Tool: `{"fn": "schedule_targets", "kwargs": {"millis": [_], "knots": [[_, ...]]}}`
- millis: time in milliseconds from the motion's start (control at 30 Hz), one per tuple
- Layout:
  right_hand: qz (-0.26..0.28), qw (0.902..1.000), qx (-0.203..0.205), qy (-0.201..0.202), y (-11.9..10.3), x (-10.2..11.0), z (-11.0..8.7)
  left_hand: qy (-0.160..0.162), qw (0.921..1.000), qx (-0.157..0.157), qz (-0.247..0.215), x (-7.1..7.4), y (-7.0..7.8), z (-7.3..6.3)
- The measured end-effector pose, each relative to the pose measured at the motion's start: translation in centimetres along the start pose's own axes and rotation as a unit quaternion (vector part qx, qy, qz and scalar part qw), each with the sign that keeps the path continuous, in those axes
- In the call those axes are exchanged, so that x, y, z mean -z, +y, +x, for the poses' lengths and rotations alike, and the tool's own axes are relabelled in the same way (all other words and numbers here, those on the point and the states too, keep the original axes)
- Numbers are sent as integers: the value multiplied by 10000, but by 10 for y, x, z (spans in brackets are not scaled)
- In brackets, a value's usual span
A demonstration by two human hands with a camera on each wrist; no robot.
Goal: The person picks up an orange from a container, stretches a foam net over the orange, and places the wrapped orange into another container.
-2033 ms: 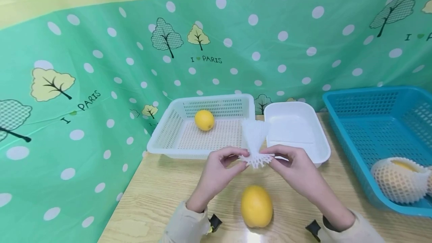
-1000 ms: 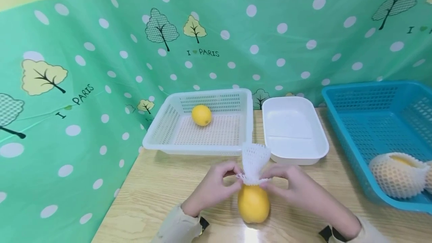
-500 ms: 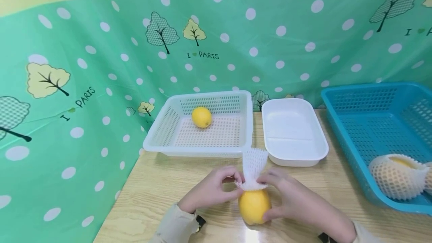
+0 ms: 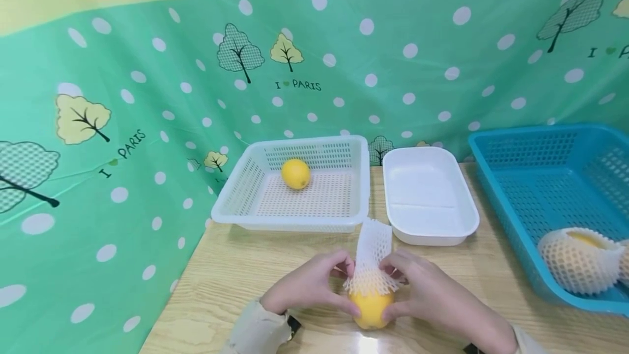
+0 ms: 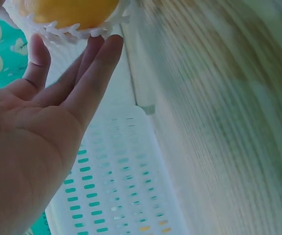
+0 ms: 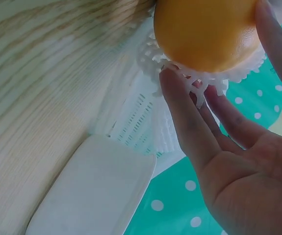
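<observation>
In the head view, a yellow-orange fruit (image 4: 371, 310) sits on the wooden table. A white foam fruit net (image 4: 374, 250) covers its far part, and the rest of the net stretches away from it as a loose tube. My left hand (image 4: 319, 283) holds the net's edge with its fingers, its thumb against the fruit's left side. From the other side my right hand (image 4: 422, 291) pinches the net's rim, thumb on the fruit. Both wrist views show the fruit (image 6: 207, 34) partly inside the net's frayed edge (image 5: 62, 32), fingertips touching that edge.
Behind the hands stands a white basket (image 4: 290, 223) with one yellow fruit (image 4: 296, 173). Right of it is a white tray (image 4: 429, 220). At far right, a blue basket (image 4: 506, 223) holds a net-wrapped fruit (image 4: 580, 261). A green dotted cloth (image 4: 344, 86) hangs behind.
The net has come down from above the table onto the fruit and now covers its far part. Both hands moved nearer, and both thumbs now touch the fruit.
</observation>
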State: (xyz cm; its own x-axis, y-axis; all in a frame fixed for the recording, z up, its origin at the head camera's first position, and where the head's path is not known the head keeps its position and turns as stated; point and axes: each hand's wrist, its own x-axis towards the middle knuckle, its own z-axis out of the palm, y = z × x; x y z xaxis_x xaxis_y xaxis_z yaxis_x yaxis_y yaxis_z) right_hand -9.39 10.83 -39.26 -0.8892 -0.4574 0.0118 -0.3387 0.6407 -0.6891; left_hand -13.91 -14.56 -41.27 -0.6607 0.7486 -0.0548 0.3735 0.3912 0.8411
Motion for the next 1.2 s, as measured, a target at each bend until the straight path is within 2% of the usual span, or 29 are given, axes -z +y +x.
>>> {"fn": "schedule_targets", "kwargs": {"millis": [133, 233, 367, 500, 600, 700, 867, 1067, 1200], "knots": [[361, 9992, -128, -105, 2, 0, 1, 16, 9998, 179, 94, 0, 1, -1], [570, 9978, -276, -177, 4, 0, 1, 80, 9994, 351, 1, 0, 3, -1], [727, 9962, -379, -281, 3, 2, 1, 237, 9959, 725, -478, -2, 7, -2], [769, 9955, -347, -443, 3, 4, 2, 369, 9867, 1075, -1165, -6, 10, -2], [731, 9957, -245, -511, 3, 4, 2, 337, 9847, 1172, -1245, -8, 10, -2], [659, 9966, -49, -491, 3, 3, 0, 113, 9883, 1060, -1094, -10, 6, -2], [572, 9967, 212, -530, 7, 3, -2, -329, 9920, 599, -1064, -14, 0, 4], [588, 9941, 456, -785, 8, 11, -6, -87, 9976, 400, -555, -17, 3, 3], [651, 9941, 550, -665, 9, 19, -9, 62, 9997, 235, -71, -21, 9, 3]]}}
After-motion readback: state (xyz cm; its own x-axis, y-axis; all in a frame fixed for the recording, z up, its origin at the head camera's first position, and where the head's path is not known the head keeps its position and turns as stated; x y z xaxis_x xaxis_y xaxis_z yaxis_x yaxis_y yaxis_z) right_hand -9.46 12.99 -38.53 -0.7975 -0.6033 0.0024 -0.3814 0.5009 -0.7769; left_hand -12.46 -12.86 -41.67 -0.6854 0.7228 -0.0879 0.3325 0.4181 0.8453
